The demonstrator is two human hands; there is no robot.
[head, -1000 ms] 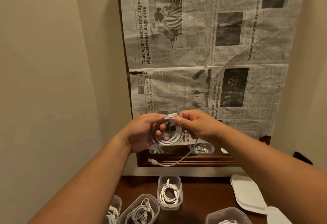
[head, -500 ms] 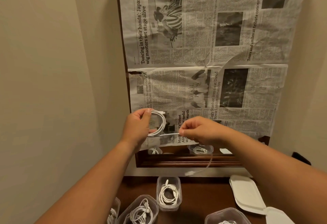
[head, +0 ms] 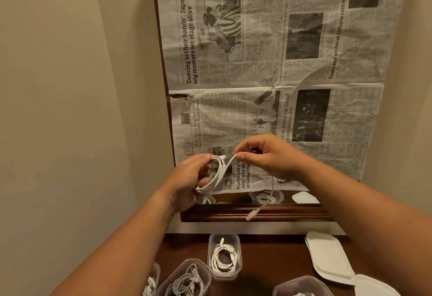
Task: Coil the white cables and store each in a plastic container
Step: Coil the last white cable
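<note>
Above the dark wooden counter, in front of a mirror papered over with newspaper sheets, the left hand is closed around a bundle of loops of thin white charging cable, thumb on top and fingers curled behind, while the right hand pinches the running length between thumb and forefinger just beside the coil; the free tail hangs below that hand and ends in a small plug dangling clear of the counter. Only a short stretch looks left to wind, so the step in hand is probably the last turn or two. To do it well, each new loop should match those already held, laid flat against them and not crossed over, with the right hand sliding along the cable to feed it without twisting. The left thumb ought to lift only briefly to trap each turn, or the bundle may spring open. Down on the counter, clear rectangular plastic containers already hold coiled cables, another clear tub sits at the lower right, and white plastic lids lie to the right
</note>
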